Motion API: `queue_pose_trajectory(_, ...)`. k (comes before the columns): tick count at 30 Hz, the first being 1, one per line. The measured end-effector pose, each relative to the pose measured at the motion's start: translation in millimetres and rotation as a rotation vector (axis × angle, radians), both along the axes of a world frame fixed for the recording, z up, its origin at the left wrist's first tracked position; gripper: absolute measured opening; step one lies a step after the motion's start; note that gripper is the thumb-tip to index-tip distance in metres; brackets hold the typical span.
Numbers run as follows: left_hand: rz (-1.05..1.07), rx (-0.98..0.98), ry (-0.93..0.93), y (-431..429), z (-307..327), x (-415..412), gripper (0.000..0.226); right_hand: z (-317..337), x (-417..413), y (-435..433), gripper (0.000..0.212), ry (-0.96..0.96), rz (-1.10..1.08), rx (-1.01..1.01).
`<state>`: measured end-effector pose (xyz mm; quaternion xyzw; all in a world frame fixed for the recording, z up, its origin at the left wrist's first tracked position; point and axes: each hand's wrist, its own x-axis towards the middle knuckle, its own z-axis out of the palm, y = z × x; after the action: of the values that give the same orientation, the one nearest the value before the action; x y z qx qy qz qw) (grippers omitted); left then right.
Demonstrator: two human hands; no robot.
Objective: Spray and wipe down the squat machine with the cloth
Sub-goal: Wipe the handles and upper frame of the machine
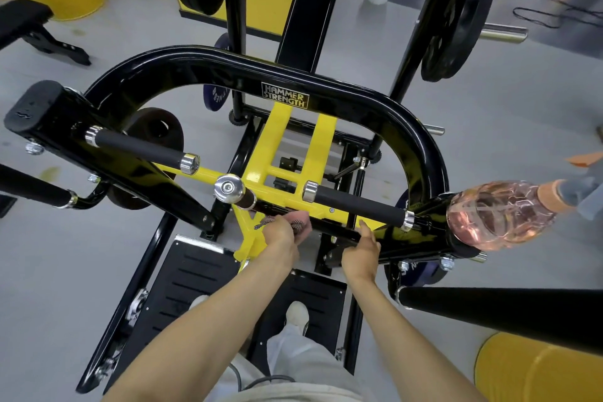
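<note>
Forearms (228, 320), two, bare, reaching forward over the black footplates (195, 274) of the squat machine (228, 65). Left hand (280, 235): fingers curled tight round a bunched pink patterned cloth (298, 220), pressed to the yellow-and-black frame at the machine's middle, just below the chrome knob (229, 189). Right hand (360, 254): holds nothing, fingers laid forward and fairly straight on the black crossbar (329, 228), just beside the cloth. Spray bottle (496, 215): clear, pink liquid, lying on its side on the right-hand end of the frame; long axis roughly left to right, base toward the machine's middle, grey trigger head toward the right edge of view. Cloth too crumpled to show a long axis. Step in hand, by judgement: wiping, with spraying set aside. Next move likely calls for drawing the cloth rightward along the crossbar, with the right hand lifted clear of its path.
</note>
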<state>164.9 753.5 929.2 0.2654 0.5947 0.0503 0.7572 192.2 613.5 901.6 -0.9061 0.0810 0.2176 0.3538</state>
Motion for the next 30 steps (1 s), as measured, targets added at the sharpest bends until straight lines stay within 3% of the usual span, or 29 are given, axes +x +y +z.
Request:
queue_pose_trajectory(3,-0.073,-0.098,-0.004,-18.8,-20.5,0.8,0.023,-0.7,0.0,-8.5,0.069,0.019,-0.105,0.105)
queue_pose_trajectory(8,-0.197,-0.209,-0.098,-58.3,-23.6,2.9,0.029,-0.9,-1.1,-15.6,0.072,-0.023,-0.218,0.139)
queue_pose_trajectory(14,-0.538,-0.128,-0.167,-88.0,-50.9,3.4,0.031,-12.9,0.8,-30.1,0.05,0.06,-0.205,0.156)
queue_pose_trajectory(19,-0.738,0.059,-0.098,-95.2,-75.8,11.1,0.025,-21.6,-2.9,-30.1,0.043,0.107,-0.23,0.181)
queue_pose_trajectory(23,-0.743,0.088,-0.099,-83.6,-94.5,23.8,0.024,-32.5,-9.1,-25.0,0.037,0.051,-0.251,0.205)
queue_pose_trajectory(26,-1.019,0.182,-0.172,-71.5,-122.4,24.5,0.023,-39.5,-10.2,-21.0,0.044,0.028,-0.326,0.206)
queue_pose_trajectory(28,-1.227,0.388,-0.152,-71.1,-146.8,29.4,0.033,-45.6,-10.2,-19.9,0.053,-0.001,-0.356,0.194)
queue_pose_trajectory(30,-1.376,0.69,-0.015,-70.4,-174.5,35.3,0.032,-51.5,-10.9,-19.2,0.059,-0.005,-0.384,0.192)
